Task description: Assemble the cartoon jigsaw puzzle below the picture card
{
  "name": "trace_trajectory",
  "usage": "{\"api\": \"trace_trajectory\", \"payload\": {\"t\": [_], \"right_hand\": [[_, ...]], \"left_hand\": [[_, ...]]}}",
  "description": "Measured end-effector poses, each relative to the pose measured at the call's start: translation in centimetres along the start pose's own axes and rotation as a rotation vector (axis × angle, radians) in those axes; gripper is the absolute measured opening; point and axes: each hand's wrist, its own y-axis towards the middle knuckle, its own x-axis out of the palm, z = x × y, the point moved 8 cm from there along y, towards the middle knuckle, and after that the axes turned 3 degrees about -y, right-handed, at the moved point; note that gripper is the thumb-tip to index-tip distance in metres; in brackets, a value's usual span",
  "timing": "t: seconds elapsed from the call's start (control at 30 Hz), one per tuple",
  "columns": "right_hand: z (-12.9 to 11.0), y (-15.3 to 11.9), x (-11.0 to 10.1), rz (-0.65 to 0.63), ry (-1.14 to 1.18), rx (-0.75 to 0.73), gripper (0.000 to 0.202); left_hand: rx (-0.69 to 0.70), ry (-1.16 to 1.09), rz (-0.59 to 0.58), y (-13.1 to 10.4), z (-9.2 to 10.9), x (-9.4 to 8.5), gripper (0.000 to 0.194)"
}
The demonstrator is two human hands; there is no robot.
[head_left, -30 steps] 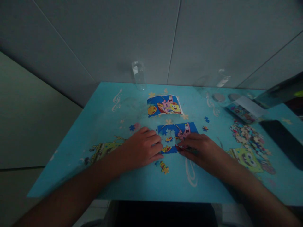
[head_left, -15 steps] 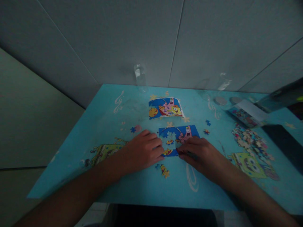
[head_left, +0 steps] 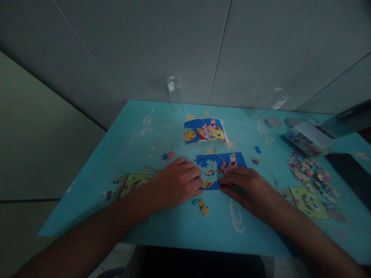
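A partly assembled jigsaw puzzle with a blue cartoon picture lies flat on the table, with a gap in its middle where a loose yellow-and-red piece sits. My left hand is closed, its curled fingers against the puzzle's left edge. At the lower right part of the puzzle, my right hand is closed with thumb and fingers pinched together; its fingertips partly cover the pieces there. Just below the puzzle is a small group of joined pieces. Behind it lies a printed reference picture.
Loose pieces lie at the left and right. Farther right are a heap of pieces, a dark flat object, a clear box and round lids. A clear jar stands by the wall.
The whole view has shifted slightly. Both hands keep nearly the same place on the puzzle, and the pieces lie as before.
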Motion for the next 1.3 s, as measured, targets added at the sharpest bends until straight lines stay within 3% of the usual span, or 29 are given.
{"api": "trace_trajectory", "payload": {"t": [0.8,1.3], "right_hand": [[-0.3,0.1,-0.2,0.018,0.017,-0.004,0.01],[-0.3,0.2,-0.2,0.01,0.021,0.005,0.008]], "left_hand": [[-0.047,-0.068,0.02,0.3,0.5,0.5,0.022],[0.041,-0.02,0.069,0.3,1.6,0.9,0.016]]}}
